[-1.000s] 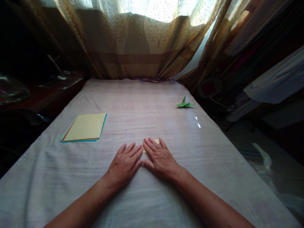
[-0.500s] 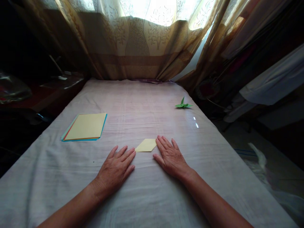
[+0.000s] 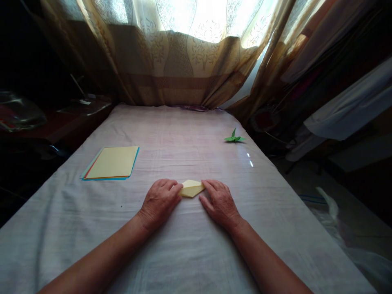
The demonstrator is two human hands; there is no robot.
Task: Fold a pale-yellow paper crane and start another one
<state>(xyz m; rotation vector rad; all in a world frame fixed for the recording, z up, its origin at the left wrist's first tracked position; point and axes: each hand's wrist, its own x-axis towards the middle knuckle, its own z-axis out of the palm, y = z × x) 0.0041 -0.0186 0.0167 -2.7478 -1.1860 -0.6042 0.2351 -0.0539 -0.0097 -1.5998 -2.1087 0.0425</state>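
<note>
A bed (image 3: 190,253) under a pale wrinkled sheet runs toward tan patterned curtains (image 3: 183,69), backlit by a bright window (image 3: 208,16), with dark cluttered furniture (image 3: 45,118) on the left side.
</note>
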